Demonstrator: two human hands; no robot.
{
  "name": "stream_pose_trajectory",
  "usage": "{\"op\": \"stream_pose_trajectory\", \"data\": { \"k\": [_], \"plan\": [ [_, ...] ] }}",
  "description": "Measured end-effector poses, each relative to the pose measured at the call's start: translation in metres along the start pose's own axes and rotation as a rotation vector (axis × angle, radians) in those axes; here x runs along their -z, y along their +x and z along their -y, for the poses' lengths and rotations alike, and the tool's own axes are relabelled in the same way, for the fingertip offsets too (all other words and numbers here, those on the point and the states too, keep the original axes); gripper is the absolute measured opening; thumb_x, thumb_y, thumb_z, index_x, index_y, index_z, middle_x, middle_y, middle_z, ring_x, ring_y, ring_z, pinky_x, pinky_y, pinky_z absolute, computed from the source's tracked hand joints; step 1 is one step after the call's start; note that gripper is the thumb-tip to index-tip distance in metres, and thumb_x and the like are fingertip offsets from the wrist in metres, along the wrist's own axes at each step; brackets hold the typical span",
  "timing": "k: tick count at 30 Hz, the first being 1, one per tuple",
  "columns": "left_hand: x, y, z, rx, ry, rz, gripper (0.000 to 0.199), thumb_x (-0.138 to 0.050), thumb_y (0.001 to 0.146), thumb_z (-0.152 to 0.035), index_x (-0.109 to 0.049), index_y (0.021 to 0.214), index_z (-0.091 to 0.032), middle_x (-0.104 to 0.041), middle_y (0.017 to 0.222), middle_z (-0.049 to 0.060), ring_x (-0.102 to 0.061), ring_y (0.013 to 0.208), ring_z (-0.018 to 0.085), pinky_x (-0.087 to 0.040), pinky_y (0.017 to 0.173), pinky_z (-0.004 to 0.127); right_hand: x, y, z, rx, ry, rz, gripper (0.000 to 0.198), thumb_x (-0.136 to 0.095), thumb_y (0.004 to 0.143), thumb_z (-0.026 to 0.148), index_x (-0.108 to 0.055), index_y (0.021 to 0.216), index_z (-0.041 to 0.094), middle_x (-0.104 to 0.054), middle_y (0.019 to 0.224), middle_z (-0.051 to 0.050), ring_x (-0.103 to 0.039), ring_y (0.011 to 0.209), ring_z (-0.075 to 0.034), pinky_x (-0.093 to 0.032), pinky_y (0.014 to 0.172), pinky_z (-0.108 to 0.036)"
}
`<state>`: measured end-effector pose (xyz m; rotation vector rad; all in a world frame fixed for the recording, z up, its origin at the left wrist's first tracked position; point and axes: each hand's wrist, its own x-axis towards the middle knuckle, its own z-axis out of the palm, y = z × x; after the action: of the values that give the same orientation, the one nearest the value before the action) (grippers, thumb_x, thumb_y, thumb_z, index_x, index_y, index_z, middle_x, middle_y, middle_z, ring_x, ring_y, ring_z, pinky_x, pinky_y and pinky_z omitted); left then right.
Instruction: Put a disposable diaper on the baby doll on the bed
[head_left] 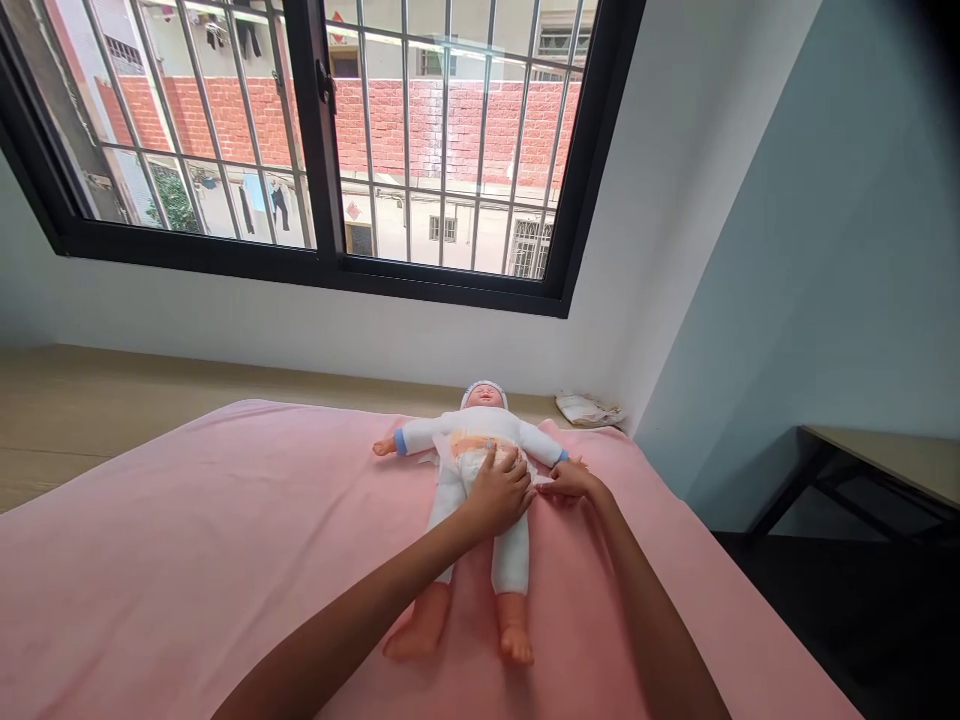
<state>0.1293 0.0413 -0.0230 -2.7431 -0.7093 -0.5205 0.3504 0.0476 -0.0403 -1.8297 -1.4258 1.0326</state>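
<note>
A baby doll point(512, 560) in white clothes with blue cuffs lies on its back on a pink sheet, its head toward the window wall. Around its hips is a white diaper point(469, 462) with an orange printed band at the waist. My left hand point(501, 492) rests on the diaper's front, fingers spread over it. At the doll's hip on the right, the fingers of my right hand point(568, 482) pinch the side edge of the diaper. White side material also shows at the opposite hip.
The pink sheet point(225, 560) covers a wooden surface point(97, 405) along the wall. A folded white item point(589, 409), possibly another diaper, sits near the corner. Above is a black-framed window point(322, 260) with bars outside. A small table point(892, 465) stands at the right.
</note>
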Motion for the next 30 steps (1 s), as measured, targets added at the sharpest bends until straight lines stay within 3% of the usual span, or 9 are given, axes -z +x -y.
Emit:
{"op": "stream_pose_trajectory", "data": {
  "k": [3, 5, 9, 13, 17, 19, 22, 26, 30],
  "plan": [
    [-0.002, 0.000, 0.000, 0.005, 0.009, -0.008, 0.044, -0.027, 0.099, -0.037, -0.063, 0.110, -0.015, -0.057, 0.130, 0.011, -0.042, 0.136, 0.030, -0.035, 0.114, 0.065, 0.018, -0.018, 0.015, -0.004, -0.095, 0.209, 0.020, -0.079, 0.076, 0.022, -0.070, 0.065, 0.008, -0.038, 0.046, 0.002, -0.035, 0.039, -0.011, -0.036, 0.030, -0.017],
    [-0.003, 0.000, 0.000, 0.014, 0.016, -0.009, 0.044, -0.027, 0.099, -0.037, -0.064, 0.107, -0.014, -0.059, 0.126, 0.010, -0.042, 0.135, 0.030, -0.036, 0.113, 0.064, 0.032, -0.031, 0.026, 0.057, -0.095, 0.282, 0.025, -0.077, 0.078, 0.033, -0.074, 0.075, 0.008, -0.036, 0.051, 0.002, -0.034, 0.045, -0.011, -0.038, 0.034, -0.015],
    [-0.002, -0.001, 0.002, 0.018, 0.038, -0.014, 0.042, -0.029, 0.099, -0.035, -0.065, 0.107, -0.015, -0.060, 0.123, 0.010, -0.043, 0.135, 0.030, -0.038, 0.111, 0.065, 0.043, -0.051, 0.044, 0.244, 0.003, 0.315, 0.045, -0.073, 0.076, 0.055, -0.068, 0.076, 0.010, -0.037, 0.055, 0.001, -0.034, 0.051, -0.013, -0.038, 0.037, -0.015],
    [0.002, -0.003, -0.001, 0.012, 0.092, -0.030, 0.041, -0.031, 0.098, -0.033, -0.064, 0.114, -0.015, -0.061, 0.122, 0.010, -0.044, 0.134, 0.031, -0.040, 0.110, 0.066, 0.026, -0.054, 0.062, 0.312, 0.065, 0.339, 0.044, -0.071, 0.075, 0.055, -0.058, 0.073, 0.013, -0.041, 0.061, 0.000, -0.036, 0.054, -0.013, -0.037, 0.041, -0.017],
    [-0.003, -0.002, -0.014, 0.011, 0.195, -0.051, 0.038, -0.040, 0.096, -0.025, -0.064, 0.121, -0.009, -0.060, 0.127, 0.015, -0.048, 0.132, 0.032, -0.040, 0.115, 0.060, -0.006, -0.041, 0.078, 0.406, 0.071, 0.221, 0.044, -0.063, 0.074, 0.056, -0.052, 0.070, 0.014, -0.045, 0.070, -0.001, -0.042, 0.065, -0.015, -0.042, 0.057, -0.022],
    [-0.007, -0.002, -0.023, 0.033, 0.249, -0.059, 0.039, -0.047, 0.094, -0.026, -0.065, 0.119, -0.002, -0.059, 0.125, 0.022, -0.052, 0.128, 0.035, -0.045, 0.114, 0.054, -0.021, -0.033, 0.080, 0.461, 0.065, 0.140, 0.040, -0.057, 0.075, 0.052, -0.050, 0.068, 0.014, -0.045, 0.070, -0.001, -0.043, 0.069, -0.016, -0.038, 0.063, -0.023],
    [-0.009, -0.003, -0.034, 0.054, 0.298, -0.084, 0.043, -0.051, 0.093, -0.029, -0.066, 0.115, 0.004, -0.060, 0.119, 0.029, -0.054, 0.124, 0.041, -0.050, 0.107, 0.056, -0.036, -0.023, 0.079, 0.493, 0.066, 0.063, 0.035, -0.052, 0.074, 0.049, -0.046, 0.068, 0.015, -0.044, 0.069, 0.001, -0.040, 0.068, -0.015, -0.032, 0.061, -0.024],
    [-0.006, -0.003, -0.032, 0.035, 0.294, -0.105, 0.046, -0.053, 0.092, -0.037, -0.068, 0.113, 0.000, -0.062, 0.118, 0.026, -0.054, 0.123, 0.041, -0.053, 0.102, 0.056, -0.042, -0.019, 0.077, 0.505, 0.083, 0.024, 0.031, -0.048, 0.071, 0.046, -0.043, 0.068, 0.016, -0.043, 0.068, 0.001, -0.039, 0.067, -0.016, -0.031, 0.060, -0.025],
    [-0.005, -0.001, -0.018, 0.008, 0.247, -0.104, 0.052, -0.052, 0.090, -0.049, -0.068, 0.115, -0.007, -0.061, 0.123, 0.019, -0.052, 0.128, 0.036, -0.049, 0.110, 0.053, -0.039, -0.017, 0.078, 0.511, 0.120, -0.053, 0.034, -0.048, 0.071, 0.050, -0.042, 0.067, 0.017, -0.042, 0.070, 0.001, -0.040, 0.070, -0.017, -0.032, 0.064, -0.025]
  ]
}}
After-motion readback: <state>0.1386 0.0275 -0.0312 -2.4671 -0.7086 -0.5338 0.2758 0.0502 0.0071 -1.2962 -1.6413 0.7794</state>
